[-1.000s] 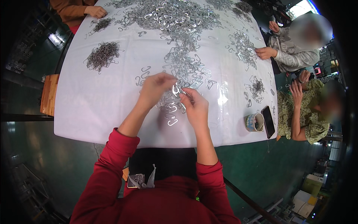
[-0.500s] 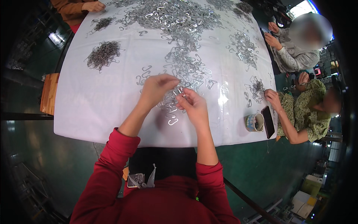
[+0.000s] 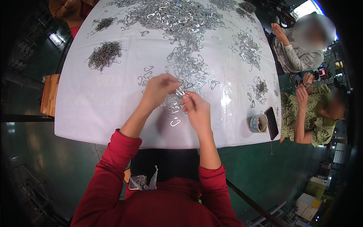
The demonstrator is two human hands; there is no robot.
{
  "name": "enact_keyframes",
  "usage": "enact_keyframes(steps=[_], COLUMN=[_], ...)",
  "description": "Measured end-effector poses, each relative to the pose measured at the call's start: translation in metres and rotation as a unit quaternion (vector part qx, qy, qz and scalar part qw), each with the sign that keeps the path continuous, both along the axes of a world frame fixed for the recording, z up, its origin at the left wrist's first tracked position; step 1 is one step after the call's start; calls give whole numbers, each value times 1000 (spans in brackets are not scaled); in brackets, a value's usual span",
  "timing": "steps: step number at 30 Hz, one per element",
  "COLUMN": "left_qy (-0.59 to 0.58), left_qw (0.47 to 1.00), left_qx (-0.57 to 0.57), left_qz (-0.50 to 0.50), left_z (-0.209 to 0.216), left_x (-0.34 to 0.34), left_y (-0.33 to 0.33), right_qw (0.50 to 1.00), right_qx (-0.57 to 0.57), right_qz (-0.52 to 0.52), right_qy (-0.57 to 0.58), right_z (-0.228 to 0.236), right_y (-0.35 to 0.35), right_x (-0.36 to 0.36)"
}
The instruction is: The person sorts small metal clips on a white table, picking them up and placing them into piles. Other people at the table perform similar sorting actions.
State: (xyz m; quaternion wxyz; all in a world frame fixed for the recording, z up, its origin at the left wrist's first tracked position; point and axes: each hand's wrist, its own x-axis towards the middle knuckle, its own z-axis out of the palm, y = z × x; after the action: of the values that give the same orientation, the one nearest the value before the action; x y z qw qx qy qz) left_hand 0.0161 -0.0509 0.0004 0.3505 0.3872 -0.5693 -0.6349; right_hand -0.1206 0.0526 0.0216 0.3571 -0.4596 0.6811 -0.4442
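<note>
Above a loose heap of silver carabiner-shaped metal hooks (image 3: 191, 68), my two hands meet over the white-covered table (image 3: 94, 113). My right hand (image 3: 197, 111) pinches a shiny metal hook (image 3: 180, 91) between thumb and fingers. My left hand (image 3: 159, 90) is closed at the hook's far left end, its fingertips pressed together; whatever small part they grip is too small to make out. Several loose hooks lie under and beside the hands, one (image 3: 175, 122) nearest to me. At the left is a pile of thin, darker bent wire pieces (image 3: 104, 56).
A large hook heap (image 3: 174, 17) covers the far middle. Smaller piles (image 3: 247, 49) lie at the right, near a paper cup (image 3: 258, 124) and a black phone (image 3: 271, 123). Two people sit along the right edge, another at far left. A wooden stool (image 3: 50, 94) stands left.
My hands stay together, the right turning slightly around the hook. The near co-worker at right has raised a hand off the table; the far-left person's hand has drawn back from it.
</note>
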Motion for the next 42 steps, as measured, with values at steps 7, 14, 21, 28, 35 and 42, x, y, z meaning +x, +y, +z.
enact_keyframes(steps=[7, 14, 21, 28, 35, 42], left_qy=[-44, -8, -39, -45, -30, -78], left_qw=[999, 996, 999, 999, 1000, 996], left_qx=[-9, -58, -24, -8, -3, -15], left_qz=[-26, -63, -10, -1, -2, -50], left_z=[-1, 4, 3, 3, -2, -5], left_x=[4, 1, 0, 2, 2, 10], left_y=[-8, 1, -3, -4, -1, -5], right_qw=[994, 946, 992, 988, 984, 970], right_qx=[50, 84, 31, -31, -50, -37], right_qz=[5, 23, -4, -10, -39, 6], right_qy=[-97, -314, -121, 150, 167, 240], right_z=[-7, -3, -13, -19, -16, -17], right_y=[-1, -5, 1, 4, 4, 5], right_x=[-6, -15, -5, -1, 10, 7])
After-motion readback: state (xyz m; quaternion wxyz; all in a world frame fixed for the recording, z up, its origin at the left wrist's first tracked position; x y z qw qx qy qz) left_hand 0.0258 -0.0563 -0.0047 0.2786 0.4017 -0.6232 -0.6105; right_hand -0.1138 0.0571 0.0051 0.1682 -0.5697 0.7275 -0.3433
